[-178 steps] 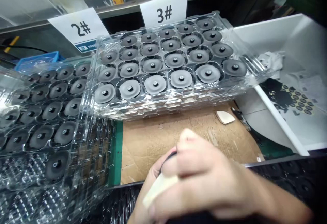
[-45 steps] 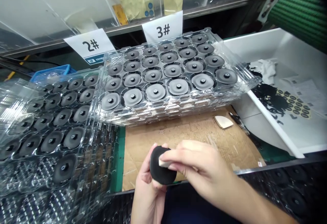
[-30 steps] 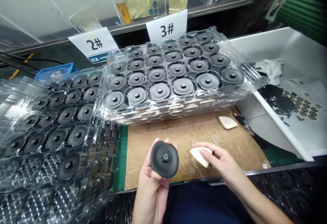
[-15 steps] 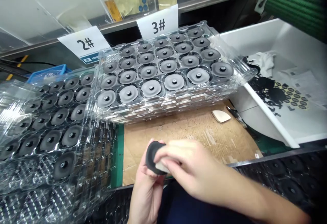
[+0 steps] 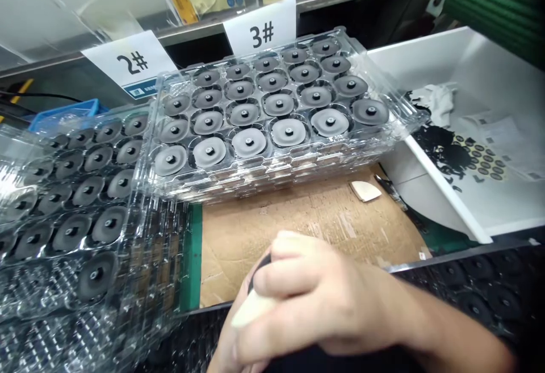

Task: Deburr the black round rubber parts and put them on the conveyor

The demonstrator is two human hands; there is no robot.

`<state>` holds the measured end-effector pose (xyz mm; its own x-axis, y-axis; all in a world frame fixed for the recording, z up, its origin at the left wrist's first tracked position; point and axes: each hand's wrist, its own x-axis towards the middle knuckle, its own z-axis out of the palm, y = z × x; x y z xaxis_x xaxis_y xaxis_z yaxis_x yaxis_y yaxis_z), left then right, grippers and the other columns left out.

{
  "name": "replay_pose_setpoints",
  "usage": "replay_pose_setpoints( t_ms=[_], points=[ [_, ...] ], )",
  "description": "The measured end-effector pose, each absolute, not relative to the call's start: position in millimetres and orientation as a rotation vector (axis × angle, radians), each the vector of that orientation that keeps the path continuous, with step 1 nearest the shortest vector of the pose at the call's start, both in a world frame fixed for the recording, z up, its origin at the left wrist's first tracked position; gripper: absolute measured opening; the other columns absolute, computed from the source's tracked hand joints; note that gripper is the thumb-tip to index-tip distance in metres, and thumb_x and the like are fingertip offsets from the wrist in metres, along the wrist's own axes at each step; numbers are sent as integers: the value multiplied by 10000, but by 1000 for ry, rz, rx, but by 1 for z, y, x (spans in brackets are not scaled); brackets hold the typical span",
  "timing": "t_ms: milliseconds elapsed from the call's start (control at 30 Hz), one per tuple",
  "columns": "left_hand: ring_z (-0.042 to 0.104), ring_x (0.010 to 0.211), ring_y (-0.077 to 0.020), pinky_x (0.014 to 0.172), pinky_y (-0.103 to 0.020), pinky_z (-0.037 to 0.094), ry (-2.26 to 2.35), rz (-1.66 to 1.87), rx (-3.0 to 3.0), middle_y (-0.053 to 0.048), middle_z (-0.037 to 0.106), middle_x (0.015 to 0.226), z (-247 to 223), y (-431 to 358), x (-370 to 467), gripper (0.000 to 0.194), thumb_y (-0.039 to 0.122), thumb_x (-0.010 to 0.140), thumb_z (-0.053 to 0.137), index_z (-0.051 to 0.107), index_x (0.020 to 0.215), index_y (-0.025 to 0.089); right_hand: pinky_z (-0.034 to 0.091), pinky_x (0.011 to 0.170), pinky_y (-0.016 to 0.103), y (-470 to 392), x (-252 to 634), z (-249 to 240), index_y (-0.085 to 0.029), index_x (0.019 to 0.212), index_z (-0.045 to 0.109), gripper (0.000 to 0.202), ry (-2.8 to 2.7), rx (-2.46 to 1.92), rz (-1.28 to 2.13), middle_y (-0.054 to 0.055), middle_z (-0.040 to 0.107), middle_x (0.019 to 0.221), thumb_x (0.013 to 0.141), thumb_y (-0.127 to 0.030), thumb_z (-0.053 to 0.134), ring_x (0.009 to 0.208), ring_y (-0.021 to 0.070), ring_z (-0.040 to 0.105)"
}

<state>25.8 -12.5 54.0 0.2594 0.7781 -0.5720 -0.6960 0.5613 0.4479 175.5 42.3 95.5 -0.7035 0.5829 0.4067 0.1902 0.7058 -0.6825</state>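
My left hand (image 5: 230, 327) is mostly covered by the right one. It holds a black round disc (image 5: 259, 271), of which only a dark edge shows. My right hand (image 5: 315, 290) pinches a cream-coloured pad (image 5: 254, 308) between thumb and fingers, over the disc. Whether the pad touches the disc is hidden. Both hands are above the near edge of a cardboard sheet (image 5: 272, 225). A similar cream pad (image 5: 365, 191) lies on the cardboard, close to a dark slim tool (image 5: 389, 191).
Stacked clear trays (image 5: 255, 160) of grey-black discs stand behind the cardboard. Another tray stack (image 5: 140, 237) rises at the left. A white bin (image 5: 447, 197) with black scraps sits at the right. Paper signs (image 5: 259, 29) hang behind, and a green ribbed tube (image 5: 498, 9) crosses the upper right.
My right hand has moved down and turned over the left, now covering most of the disc. More of the cream pad shows. The camera view has shifted slightly.
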Motion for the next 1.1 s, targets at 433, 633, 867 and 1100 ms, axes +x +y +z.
replay_pose_setpoints(
  t_ms=[433,633,867,1100],
  points=[
    [658,902,-214,802,-303,520,883,846,37,0,678,1070,58,-9,5,435,160,603,770,666,994,319,501,699,308,5,181,-37,-180,973,624,208,-1895,-1438,1141,52,663,869,857,-156,452,797,177,625],
    [632,911,-248,782,-301,490,800,797,208,-60,691,987,64,-4,16,478,278,535,811,679,989,211,430,788,259,24,193,50,-255,1136,534,278,-1843,-1188,1005,13,629,1027,894,-160,436,925,135,571],
    [593,955,-210,775,-232,428,792,661,236,-72,677,1003,45,-14,13,606,124,534,802,617,1110,164,315,666,307,29,195,90,-272,1103,587,404,-2470,-774,1057,-2,616,842,814,-37,430,694,136,468],
    [627,830,-129,728,-172,448,775,723,164,-52,688,1008,38,-18,9,569,103,498,815,654,1036,198,391,662,264,3,222,78,-257,1075,607,283,-2246,-1109,1296,15,586,757,888,-134,434,714,132,524]
  ],
)
